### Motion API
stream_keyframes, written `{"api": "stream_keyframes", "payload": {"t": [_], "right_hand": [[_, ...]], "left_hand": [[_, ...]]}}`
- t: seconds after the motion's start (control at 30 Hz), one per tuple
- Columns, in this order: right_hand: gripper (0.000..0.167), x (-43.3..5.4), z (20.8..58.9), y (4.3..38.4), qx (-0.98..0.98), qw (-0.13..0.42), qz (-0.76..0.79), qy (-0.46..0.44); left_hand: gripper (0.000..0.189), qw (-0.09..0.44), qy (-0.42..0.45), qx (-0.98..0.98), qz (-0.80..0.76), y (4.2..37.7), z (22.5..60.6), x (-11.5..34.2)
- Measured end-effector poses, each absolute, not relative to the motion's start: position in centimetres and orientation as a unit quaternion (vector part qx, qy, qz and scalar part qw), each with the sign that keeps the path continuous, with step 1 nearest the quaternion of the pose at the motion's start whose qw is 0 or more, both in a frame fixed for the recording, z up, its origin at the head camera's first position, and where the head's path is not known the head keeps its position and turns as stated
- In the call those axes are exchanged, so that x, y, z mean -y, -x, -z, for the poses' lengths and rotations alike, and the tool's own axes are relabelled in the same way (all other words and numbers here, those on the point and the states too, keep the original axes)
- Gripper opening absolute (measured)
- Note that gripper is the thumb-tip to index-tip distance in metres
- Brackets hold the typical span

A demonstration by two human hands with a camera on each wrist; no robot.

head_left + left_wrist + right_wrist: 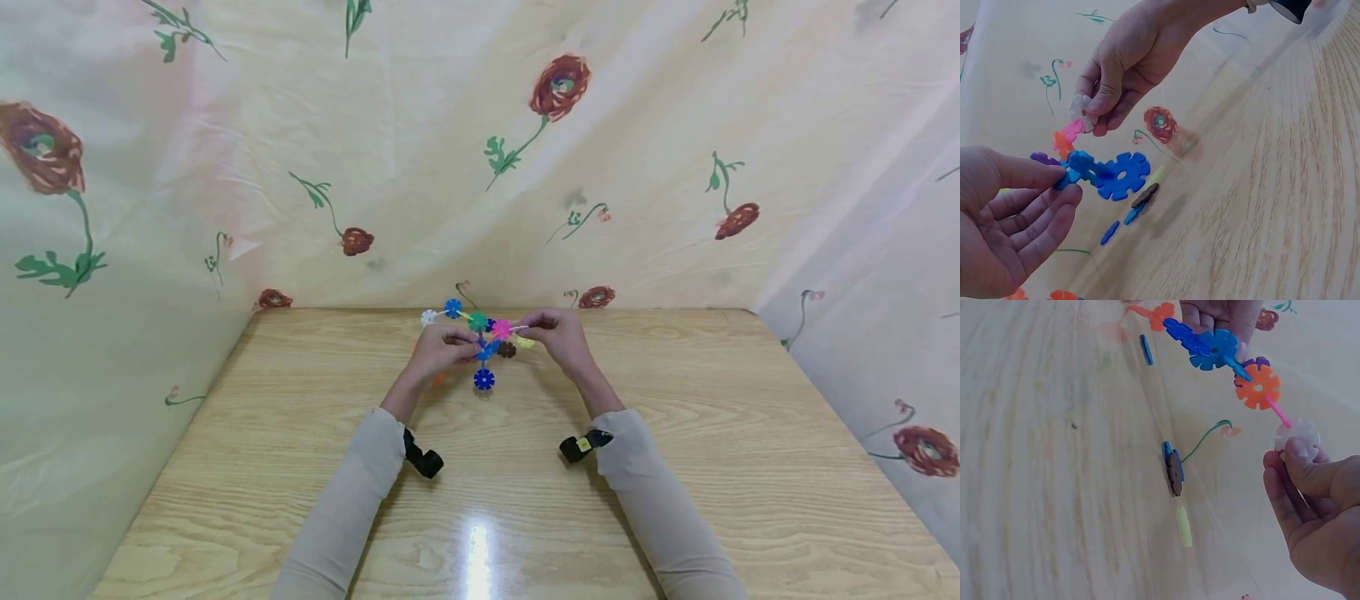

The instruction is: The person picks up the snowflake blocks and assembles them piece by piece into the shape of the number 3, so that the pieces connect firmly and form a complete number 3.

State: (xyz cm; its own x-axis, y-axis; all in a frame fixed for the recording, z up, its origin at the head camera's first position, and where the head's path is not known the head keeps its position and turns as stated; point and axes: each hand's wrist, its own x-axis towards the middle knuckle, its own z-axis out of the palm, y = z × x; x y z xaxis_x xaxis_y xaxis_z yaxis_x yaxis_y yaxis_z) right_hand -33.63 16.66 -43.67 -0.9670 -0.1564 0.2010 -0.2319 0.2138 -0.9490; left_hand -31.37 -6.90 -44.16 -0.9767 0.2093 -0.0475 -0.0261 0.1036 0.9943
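Note:
A linked chain of notched plastic snowflake discs hangs between both hands over the table. The left hand (441,348) pinches a blue disc (1068,179) of this chain between thumb and forefinger. A white disc (1290,432) is pinched by the right hand (558,337), thumb on its face. In the right wrist view the white disc joins a pink disc (1277,411) seen edge-on, which joins an orange disc (1260,387). A larger-looking dark blue disc (1124,177) sticks out beside the left fingertips. A green disc (477,321) shows above the left hand in the head view.
On the wooden table (480,442), near its back edge, lie a brown disc (1174,475), a pale yellow disc (1184,526) and some blue ones. A flower-patterned curtain (420,150) rises behind. Each wrist wears a black camera (576,448).

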Motion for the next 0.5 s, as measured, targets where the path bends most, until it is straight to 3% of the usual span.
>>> {"api": "stream_keyframes", "payload": {"t": [0.5], "right_hand": [[0.005, -15.84, 43.82, 33.56, 0.781, 0.072, -0.607, -0.123]], "left_hand": [[0.013, 0.053, -0.061, -0.746, -0.661, 31.24, 44.05, 6.53]]}}
